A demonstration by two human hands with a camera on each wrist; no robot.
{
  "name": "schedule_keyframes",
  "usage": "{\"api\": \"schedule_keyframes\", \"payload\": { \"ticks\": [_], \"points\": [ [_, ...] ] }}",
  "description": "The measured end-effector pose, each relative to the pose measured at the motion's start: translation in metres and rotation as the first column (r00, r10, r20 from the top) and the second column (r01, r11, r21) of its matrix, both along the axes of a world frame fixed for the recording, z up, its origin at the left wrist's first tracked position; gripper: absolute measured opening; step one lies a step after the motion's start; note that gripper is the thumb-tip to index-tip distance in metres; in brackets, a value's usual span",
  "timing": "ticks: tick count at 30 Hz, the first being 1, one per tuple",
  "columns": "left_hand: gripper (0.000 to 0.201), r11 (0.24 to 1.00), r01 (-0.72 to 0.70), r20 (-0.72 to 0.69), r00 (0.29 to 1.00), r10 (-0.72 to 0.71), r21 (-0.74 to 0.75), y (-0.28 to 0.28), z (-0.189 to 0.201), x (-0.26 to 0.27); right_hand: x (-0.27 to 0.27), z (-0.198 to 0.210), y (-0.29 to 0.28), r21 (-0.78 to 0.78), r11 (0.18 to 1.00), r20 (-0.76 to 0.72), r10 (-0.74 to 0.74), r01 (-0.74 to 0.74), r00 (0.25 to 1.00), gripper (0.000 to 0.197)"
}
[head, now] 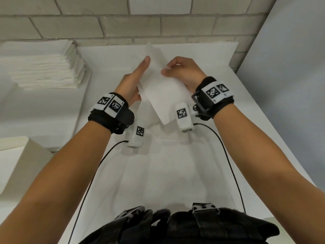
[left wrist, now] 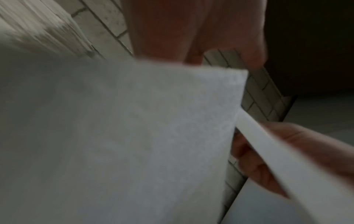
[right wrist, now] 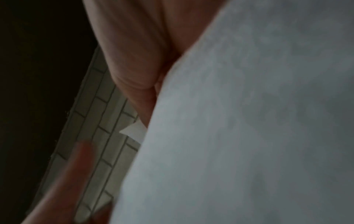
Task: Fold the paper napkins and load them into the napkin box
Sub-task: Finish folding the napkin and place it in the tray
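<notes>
white napkin point(head: 163, 92), white napkin stack point(head: 44, 67), grey brick wall point(head: 158, 23)

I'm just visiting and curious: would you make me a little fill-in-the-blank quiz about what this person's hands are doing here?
1. Both hands hold one white ____ above the table.
2. The right hand pinches its edge between fingers and ____.
3. The stack of napkins lies on the person's ____ side.
4. The wall behind the table is made of ____.

Missing words: napkin; thumb; left; bricks
</notes>
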State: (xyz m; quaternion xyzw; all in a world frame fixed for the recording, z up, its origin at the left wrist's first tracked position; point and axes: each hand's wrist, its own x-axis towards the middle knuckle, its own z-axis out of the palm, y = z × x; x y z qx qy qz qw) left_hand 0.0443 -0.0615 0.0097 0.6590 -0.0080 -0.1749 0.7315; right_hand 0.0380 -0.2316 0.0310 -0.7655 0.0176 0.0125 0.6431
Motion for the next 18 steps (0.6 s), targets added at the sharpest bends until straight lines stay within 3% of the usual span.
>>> {"api": "schedule_keyframes", "payload": {
  "ticks": [3,5,6,8,10,13,15,18],
  "points": [
    [0.042,0.966,-0.244,0.074,0.968,0.239,0.078,0.003,0.000,0.002,-0.002,-0.010,0.006,-0.007,1.000,-0.114,0.011,-0.012,0.993,0.016],
    [0.035,0.937,-0.332,0.086,0.942,0.324,0.107,0.015,-0.004,0.008,-0.001,-0.019,0.000,-0.224,0.974,-0.211,-0.024,-0.024,0.977,0.033],
    [0.031,0.929,-0.352,0.088,0.935,0.343,0.118,0.022,-0.007,0.009,-0.002,-0.025,-0.005,-0.427,0.901,-0.258,-0.036,-0.081,0.965,0.042],
    [0.027,0.914,-0.373,0.088,0.928,0.363,0.160,0.037,-0.011,0.010,-0.006,-0.040,-0.013,-0.735,0.636,-0.356,-0.070,-0.233,0.932,0.059],
    [0.030,0.908,-0.378,0.074,0.926,0.371,0.180,0.050,-0.017,0.010,-0.014,-0.055,-0.014,-0.799,0.504,-0.433,-0.104,-0.328,0.895,0.065],
    [0.034,0.906,-0.387,0.058,0.922,0.383,0.170,0.062,-0.025,0.010,-0.017,-0.067,-0.012,-0.784,0.503,-0.486,-0.132,-0.365,0.864,0.060],
    [0.031,0.900,-0.402,0.058,0.915,0.399,0.170,0.065,-0.027,0.011,-0.013,-0.068,-0.011,-0.764,0.533,-0.505,-0.142,-0.364,0.852,0.045],
    [0.016,0.887,-0.418,0.044,0.907,0.418,0.193,0.070,-0.026,0.013,-0.011,-0.071,-0.016,-0.736,0.578,-0.510,-0.130,-0.353,0.851,0.038]
  ]
}}
